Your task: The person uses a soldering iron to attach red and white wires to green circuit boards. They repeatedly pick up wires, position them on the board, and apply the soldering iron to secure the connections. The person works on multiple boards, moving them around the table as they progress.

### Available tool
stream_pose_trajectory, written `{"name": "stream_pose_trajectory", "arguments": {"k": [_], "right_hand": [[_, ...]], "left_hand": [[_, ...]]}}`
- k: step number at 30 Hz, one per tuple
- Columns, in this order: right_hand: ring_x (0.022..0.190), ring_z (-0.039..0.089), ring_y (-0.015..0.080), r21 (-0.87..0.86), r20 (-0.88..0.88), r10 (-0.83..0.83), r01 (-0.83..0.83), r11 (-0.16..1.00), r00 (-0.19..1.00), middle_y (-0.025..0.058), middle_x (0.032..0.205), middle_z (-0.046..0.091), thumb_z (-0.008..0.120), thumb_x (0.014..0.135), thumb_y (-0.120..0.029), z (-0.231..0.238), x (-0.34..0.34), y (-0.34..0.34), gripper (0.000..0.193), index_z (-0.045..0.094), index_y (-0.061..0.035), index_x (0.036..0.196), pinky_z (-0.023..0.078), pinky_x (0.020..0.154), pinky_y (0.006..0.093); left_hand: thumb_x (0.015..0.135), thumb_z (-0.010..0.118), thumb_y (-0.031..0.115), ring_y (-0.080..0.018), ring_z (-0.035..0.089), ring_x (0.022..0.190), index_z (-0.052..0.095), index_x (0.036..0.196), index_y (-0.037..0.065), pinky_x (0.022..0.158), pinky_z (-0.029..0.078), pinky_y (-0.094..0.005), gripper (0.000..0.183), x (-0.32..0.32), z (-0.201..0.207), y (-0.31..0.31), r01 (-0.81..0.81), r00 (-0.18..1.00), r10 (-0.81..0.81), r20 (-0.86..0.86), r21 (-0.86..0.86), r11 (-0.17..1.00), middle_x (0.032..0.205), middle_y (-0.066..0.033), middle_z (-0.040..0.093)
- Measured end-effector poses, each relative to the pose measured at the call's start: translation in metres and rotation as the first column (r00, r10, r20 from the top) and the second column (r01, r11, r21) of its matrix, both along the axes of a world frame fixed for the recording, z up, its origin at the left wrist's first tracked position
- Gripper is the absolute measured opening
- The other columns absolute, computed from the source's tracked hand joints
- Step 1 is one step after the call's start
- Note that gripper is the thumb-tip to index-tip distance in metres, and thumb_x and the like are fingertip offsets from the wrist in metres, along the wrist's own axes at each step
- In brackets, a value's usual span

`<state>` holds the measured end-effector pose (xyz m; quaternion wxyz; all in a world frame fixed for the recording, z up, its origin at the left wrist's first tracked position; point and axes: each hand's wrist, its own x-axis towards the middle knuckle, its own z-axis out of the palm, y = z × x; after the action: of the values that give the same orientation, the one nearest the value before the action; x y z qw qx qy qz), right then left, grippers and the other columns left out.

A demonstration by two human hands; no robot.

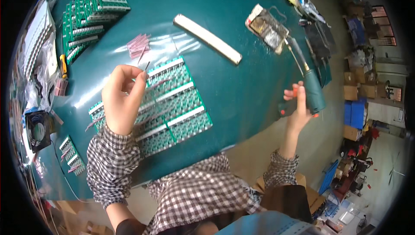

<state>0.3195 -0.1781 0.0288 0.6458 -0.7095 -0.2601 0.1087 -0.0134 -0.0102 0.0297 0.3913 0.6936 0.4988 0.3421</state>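
Note:
My left hand (120,101) is raised over the near-left part of the table, thumb and forefinger pinched on a thin wire (141,56). Below it lies a panel of green circuit boards (190,120) with white strips, and a few reddish wires lie across its left part. Just beyond is a small pile of pink wires (138,46). On the right, my right hand (298,116) is closed around a green soldering gun (314,91). The gun's slim metal tip points away from me, beside a worn, solder-stained box (270,31). My palm hides part of its handle.
A long white bar (208,39) lies mid-table. Stacked green boards (108,1) stand far left, near a yellow-handled tool (64,65). A black fan (38,131) and small board pieces (71,155) sit at the left. Dark equipment with cables (317,40) is at the right edge.

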Motion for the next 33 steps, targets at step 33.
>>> {"name": "stream_pose_trajectory", "arguments": {"k": [33], "right_hand": [[0.088, 0.064, 0.0227, 0.078, -0.353, 0.669, -0.692, 0.718, 0.654, 0.0127, 0.103, 0.056, 0.067, 0.078, 0.000, 0.011, -0.141, -0.003, 0.037, 0.050, 0.0034, 0.110, 0.055, 0.074, 0.0313]], "left_hand": [[0.083, 0.061, 0.000, -0.0022, 0.050, 0.071, 0.060, 0.091, 0.002, 0.063, 0.041, -0.0167, 0.008, 0.011, 0.007, -0.110, 0.373, 0.832, -0.050, 0.553, -0.490, 0.788, 0.085, 0.0021, 0.055]]}}
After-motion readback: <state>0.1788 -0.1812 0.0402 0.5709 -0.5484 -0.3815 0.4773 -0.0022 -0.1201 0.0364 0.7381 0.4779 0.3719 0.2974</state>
